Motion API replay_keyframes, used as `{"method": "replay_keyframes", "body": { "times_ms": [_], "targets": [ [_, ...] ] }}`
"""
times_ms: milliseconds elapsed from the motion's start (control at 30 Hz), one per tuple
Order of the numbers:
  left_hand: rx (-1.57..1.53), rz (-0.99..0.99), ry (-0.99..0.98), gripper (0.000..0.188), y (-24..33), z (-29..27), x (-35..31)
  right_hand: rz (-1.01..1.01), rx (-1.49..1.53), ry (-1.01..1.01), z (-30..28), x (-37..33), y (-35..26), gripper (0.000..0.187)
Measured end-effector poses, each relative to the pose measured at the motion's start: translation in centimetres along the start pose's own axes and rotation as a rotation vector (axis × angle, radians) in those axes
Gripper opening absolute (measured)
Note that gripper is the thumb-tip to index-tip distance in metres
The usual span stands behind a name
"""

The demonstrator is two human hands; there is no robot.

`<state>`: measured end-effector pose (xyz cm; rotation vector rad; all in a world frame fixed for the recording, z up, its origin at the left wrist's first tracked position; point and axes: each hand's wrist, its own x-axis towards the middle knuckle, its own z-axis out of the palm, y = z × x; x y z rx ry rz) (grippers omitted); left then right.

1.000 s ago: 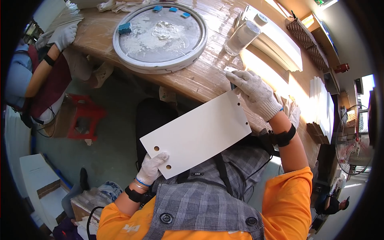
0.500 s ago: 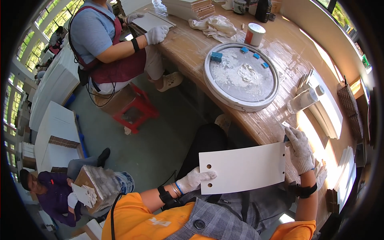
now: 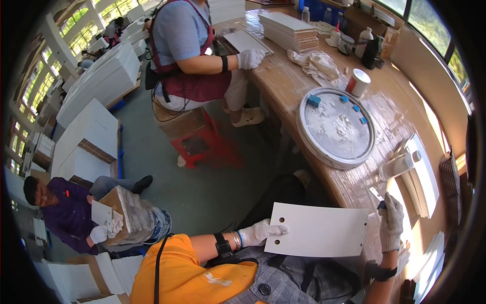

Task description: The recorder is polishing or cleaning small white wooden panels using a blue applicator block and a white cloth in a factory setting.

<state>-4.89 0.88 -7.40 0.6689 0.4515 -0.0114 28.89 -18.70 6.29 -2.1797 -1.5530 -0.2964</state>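
My gloved left hand (image 3: 262, 232) grips a white rectangular panel (image 3: 320, 231) by its left end, thumb on top beside two round holes. Two smaller dark holes sit near the panel's right end. My gloved right hand (image 3: 392, 223) is closed round the dark handle of a small putty knife (image 3: 376, 194), its metal blade pointing up and away. That hand is just right of the panel, over the table's edge. Beyond lies a round grey lid (image 3: 310, 144) smeared with white putty (image 3: 344, 126), with several small blue blocks along its rim.
On the wooden table (image 3: 283, 76) are a clear bottle (image 3: 395, 166), stacked white panels (image 3: 421, 185), a white-and-red can (image 3: 358, 82) and a crumpled cloth (image 3: 316, 66). A co-worker in a maroon apron (image 3: 195, 91) sits at the far left; another person (image 3: 71, 213) sits lower left.
The view has swung, so most of the scene sits farther right. My right hand with the putty knife has drawn slightly away from the panel's right end; my left hand keeps its hold.
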Motion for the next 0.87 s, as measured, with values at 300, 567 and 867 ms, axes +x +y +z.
{"method": "replay_keyframes", "body": {
  "times_ms": [300,567,867],
  "targets": [
    [-0.066,0.069,0.099,0.041,2.2,0.9,-0.4,0.064,0.085,-0.044,0.8,2.8,-1.0,0.046],
    [-0.057,0.073,0.089,0.044,1.3,1.3,-0.2,0.069,0.138,-0.188,1.4,2.2,-2.2,0.055],
    [-0.082,0.068,0.096,0.045,1.2,0.9,-0.5,-0.008,-0.243,-0.243,1.7,3.3,-2.2,0.044]
  ]
}}
